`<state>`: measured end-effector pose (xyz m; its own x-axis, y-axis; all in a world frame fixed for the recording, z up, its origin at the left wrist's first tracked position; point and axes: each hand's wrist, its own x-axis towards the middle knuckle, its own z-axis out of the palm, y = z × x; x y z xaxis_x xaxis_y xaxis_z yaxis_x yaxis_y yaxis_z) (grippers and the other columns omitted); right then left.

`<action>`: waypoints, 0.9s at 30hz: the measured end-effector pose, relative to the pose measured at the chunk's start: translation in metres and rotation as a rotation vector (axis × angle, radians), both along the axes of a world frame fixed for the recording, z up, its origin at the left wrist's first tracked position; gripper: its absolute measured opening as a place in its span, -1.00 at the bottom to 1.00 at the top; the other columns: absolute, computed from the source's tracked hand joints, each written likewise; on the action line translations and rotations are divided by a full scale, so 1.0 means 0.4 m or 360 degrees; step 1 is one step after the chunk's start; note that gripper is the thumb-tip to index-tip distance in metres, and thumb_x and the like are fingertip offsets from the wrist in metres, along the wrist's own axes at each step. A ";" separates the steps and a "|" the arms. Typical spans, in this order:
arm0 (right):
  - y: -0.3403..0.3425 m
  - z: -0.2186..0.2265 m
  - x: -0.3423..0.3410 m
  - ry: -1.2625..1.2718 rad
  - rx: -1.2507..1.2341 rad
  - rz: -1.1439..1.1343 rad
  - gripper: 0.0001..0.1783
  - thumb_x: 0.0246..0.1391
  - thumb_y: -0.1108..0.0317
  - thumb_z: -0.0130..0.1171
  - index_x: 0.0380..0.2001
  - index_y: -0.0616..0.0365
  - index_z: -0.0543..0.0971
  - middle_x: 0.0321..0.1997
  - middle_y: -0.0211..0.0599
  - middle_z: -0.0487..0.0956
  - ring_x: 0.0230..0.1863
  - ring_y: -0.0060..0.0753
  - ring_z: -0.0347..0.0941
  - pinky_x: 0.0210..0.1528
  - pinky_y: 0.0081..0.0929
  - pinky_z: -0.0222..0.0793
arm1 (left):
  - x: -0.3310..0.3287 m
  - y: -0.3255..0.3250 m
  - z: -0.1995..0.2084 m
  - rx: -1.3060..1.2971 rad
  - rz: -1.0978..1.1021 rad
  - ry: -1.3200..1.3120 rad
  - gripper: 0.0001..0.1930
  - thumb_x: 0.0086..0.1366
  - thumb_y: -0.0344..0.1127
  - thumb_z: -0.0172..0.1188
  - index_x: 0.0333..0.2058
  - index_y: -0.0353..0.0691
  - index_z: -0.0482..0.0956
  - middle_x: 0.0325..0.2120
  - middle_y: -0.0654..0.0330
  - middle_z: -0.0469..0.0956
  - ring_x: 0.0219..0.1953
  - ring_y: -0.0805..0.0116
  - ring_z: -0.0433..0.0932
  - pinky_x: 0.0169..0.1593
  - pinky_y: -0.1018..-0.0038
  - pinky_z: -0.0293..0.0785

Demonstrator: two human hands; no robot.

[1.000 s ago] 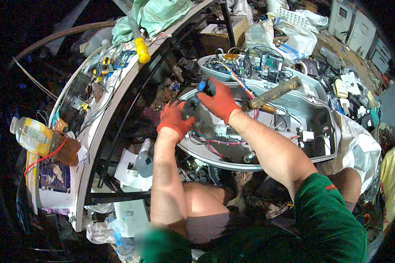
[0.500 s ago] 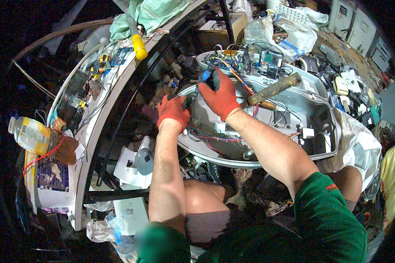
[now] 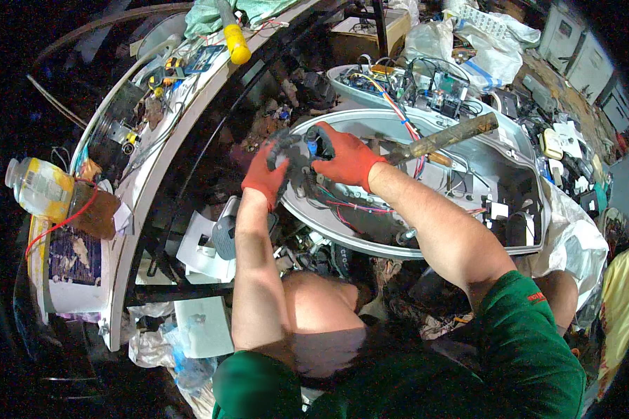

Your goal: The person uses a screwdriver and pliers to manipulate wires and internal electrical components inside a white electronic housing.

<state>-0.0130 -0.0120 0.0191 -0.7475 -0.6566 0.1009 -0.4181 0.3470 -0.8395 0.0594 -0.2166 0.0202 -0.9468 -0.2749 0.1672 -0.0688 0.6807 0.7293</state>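
My right hand (image 3: 346, 157), in a red glove with dark fingertips, pinches a small blue-and-black piece (image 3: 312, 147) above the left end of an oblong grey housing (image 3: 356, 246). Facing it, my left hand (image 3: 267, 171) curls its gloved fingers at the housing's rim; what lies in them, if anything, is hidden by dark parts and shadow. Coloured wires (image 3: 356, 207) run along the inside of the housing. A thick wooden handle (image 3: 461, 135) lies slantwise across it, beyond my right forearm, near a tool's thin orange-brown handle (image 3: 438, 159).
Behind the housing, a grey lid (image 3: 493, 120) carries circuit boards (image 3: 449, 94) and cables. On the left stands a curved white-edged bench (image 3: 162, 164) with a plastic jar (image 3: 42, 188) and a yellow-ended pipe (image 3: 237, 47). Electronic scrap and white sacks (image 3: 493, 59) crowd the right.
My right hand has come down and slightly left with the blue piece, lower over the housing's end. My left hand has turned, and the whole view has shifted a little.
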 end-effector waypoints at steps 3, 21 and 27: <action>-0.013 -0.021 0.006 0.0134 -0.0033 0.0024 -0.15 -0.10 0.12 0.23 0.26 0.10 0.17 -0.06 0.19 0.52 0.03 0.17 0.42 0.10 -0.15 0.31 | 0.004 -0.022 0.002 0.0457 -0.0122 0.0113 -0.59 0.21 -0.38 0.22 0.05 -0.30 0.47 -0.02 0.06 0.53 0.01 0.33 0.50 0.08 0.46 0.38; -0.016 -0.024 0.003 0.0214 -0.0176 0.0121 -0.42 -0.11 0.26 0.15 0.04 0.13 0.31 -0.17 0.16 0.56 -0.06 0.20 0.47 0.01 -0.09 0.38 | 0.003 0.025 0.028 0.0295 -0.0201 0.0132 -0.63 0.20 -0.35 0.25 -0.01 -0.29 0.51 -0.18 0.15 0.61 -0.15 0.46 0.52 -0.02 0.48 0.43; -0.023 -0.004 0.012 0.0296 0.0027 0.0330 -0.50 -0.07 0.21 0.17 -0.03 0.17 0.43 -0.15 0.07 0.55 -0.04 0.13 0.45 0.04 -0.15 0.35 | 0.041 0.030 0.084 -0.0179 -0.0281 0.0143 -0.65 0.14 -0.32 0.28 -0.07 -0.23 0.56 -0.13 0.07 0.60 -0.10 0.23 0.57 -0.01 0.43 0.44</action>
